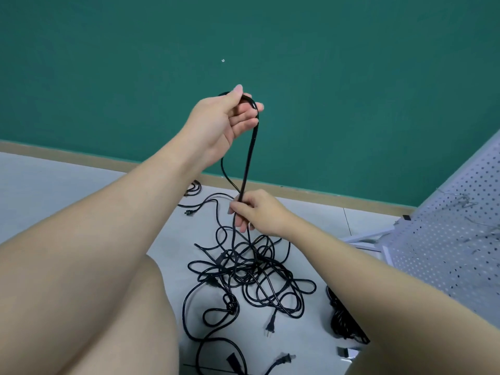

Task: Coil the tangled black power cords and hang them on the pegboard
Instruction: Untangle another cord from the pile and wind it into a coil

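My left hand [224, 123] is raised in front of the green wall and pinches the top bend of a black power cord [249, 158] between thumb and fingers. The cord hangs down as a narrow loop to my right hand [253, 212], whose fingers curl round both strands just above the floor. Below it a tangled heap of black cords [251, 277] lies on the pale floor, with plugs [270, 326] sticking out toward me. The white pegboard [449, 239] leans at the right edge with thin wire hooks on it.
A coiled black cord bundle [343, 318] lies on the floor under my right forearm. Another small coil [192, 188] sits by the wooden skirting at the wall. My bare knee [130, 307] fills the lower left. The pegboard's white frame legs [365, 239] rest on the floor.
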